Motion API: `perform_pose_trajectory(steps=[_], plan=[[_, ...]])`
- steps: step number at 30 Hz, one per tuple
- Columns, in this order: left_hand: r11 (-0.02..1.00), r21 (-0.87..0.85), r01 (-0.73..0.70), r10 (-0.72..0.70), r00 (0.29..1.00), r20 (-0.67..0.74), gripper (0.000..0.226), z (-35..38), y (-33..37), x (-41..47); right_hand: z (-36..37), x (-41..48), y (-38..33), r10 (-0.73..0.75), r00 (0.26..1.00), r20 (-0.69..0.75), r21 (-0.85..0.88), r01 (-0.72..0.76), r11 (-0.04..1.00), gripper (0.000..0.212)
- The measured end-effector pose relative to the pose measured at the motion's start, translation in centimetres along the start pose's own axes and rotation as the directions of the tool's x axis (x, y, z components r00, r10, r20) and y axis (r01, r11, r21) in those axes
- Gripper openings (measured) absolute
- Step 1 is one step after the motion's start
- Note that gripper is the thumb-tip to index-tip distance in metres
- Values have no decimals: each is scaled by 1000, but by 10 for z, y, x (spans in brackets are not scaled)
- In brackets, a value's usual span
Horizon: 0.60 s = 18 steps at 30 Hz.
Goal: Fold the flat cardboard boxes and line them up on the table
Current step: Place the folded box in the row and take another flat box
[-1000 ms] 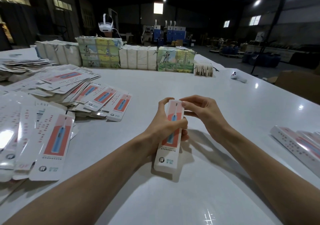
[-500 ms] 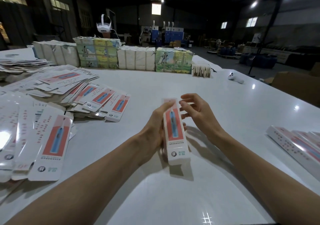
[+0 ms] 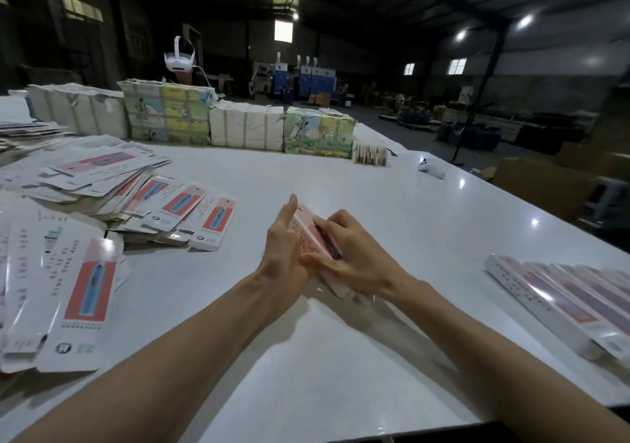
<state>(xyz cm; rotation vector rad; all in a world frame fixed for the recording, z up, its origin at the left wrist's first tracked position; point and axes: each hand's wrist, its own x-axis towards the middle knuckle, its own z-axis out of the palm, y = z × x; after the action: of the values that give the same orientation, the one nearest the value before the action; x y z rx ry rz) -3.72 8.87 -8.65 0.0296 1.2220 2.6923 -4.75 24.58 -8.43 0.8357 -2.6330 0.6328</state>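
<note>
At your right: folded boxes (image 3: 562,292), lined up. At your left: many flat boxes (image 3: 85,292), unfolded. Left hand (image 3: 286,255), right hand (image 3: 354,258): fingers clamped on one box (image 3: 308,234).

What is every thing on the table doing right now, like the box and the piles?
box: off the table, tilted, held between both hands, looks opened into shape.
left hand: grips the box, thumb up.
right hand: fingers curled over the box.
flat boxes: unfolded, lying in loose piles on the left.
folded boxes: folded, lined up side by side on the right.
wrapped bundles: standing in a row at the far edge.
</note>
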Motion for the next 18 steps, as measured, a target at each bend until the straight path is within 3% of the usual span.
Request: perform_pose_trajectory(steps=[3,5,8,10,15,18], plan=[[989,126,74,-80,996,48,49,8,-5,-1,-14,-18,1,62,994,-86,-67,-68,995,54],[928,372,18,-59,993,99,54,11,-15,0,-24,-34,3,83,985,-149,-190,-111,976,41],[702,691,-170,102,985,139,47,3,-24,1,-47,-63,14,208,959,-190,-314,-260,913,46],[506,819,-270,161,963,217,29,-6,-26,-1,-64,-85,23,329,920,-213,-341,-386,857,50],[79,899,-430,85,902,424,18,-14,-36,-1,-74,-141,49,524,813,-254,-541,-569,620,46],[-6,882,-470,66,880,470,18,-15,-38,4,-82,-164,62,558,773,-302,-555,-618,556,51]])
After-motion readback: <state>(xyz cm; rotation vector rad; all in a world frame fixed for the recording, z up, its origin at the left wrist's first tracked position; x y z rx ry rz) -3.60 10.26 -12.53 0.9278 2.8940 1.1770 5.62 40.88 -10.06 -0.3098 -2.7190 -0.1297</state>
